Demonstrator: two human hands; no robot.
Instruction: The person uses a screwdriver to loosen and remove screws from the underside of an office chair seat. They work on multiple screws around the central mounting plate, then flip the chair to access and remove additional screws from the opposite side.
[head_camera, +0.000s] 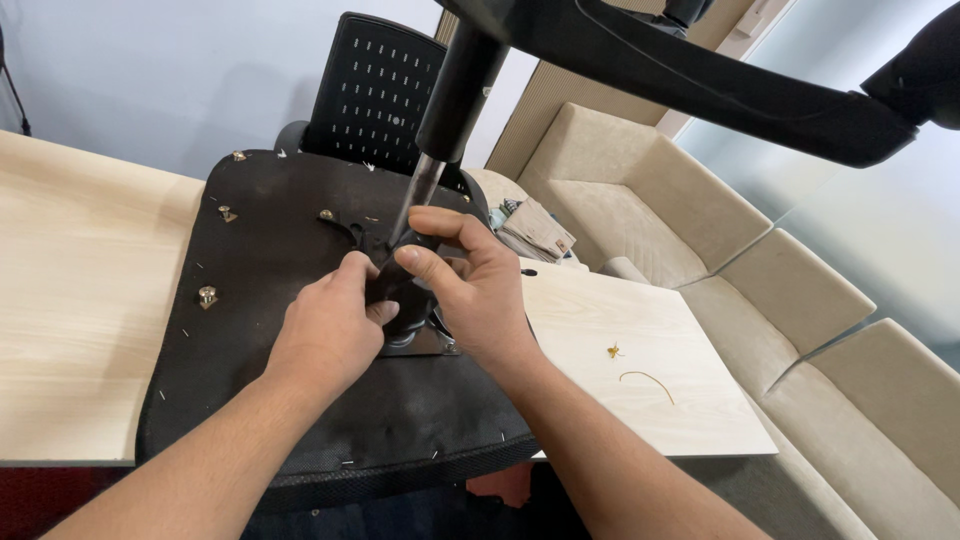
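The black metal gas-lift column (432, 180) stands upright from the mechanism plate at the middle of the upturned black fabric-covered chair seat (260, 290) lying on the pale wooden table (80, 300). It looks rigid, smooth and top-heavy under the black plastic star base (700, 80), so its lower end seems the best hold. The left hand (325, 335) and right hand (475, 285) both close around that lower end.

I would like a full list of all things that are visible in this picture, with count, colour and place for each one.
chair seat: one, black, upside down on the table, underside up
gas lift column: one, black and silver, standing up from the seat mechanism
chair base arm: one seen, black, across the top
chair backrest: one, black mesh, behind the seat
bolts: about four, brass-coloured, on the left part of the seat
table: one, light wood, under the seat
sofa: one, beige, on the right
rubber band: one, yellow, on the table, right
left hand: one, at the mechanism
right hand: one, gripping the column's foot
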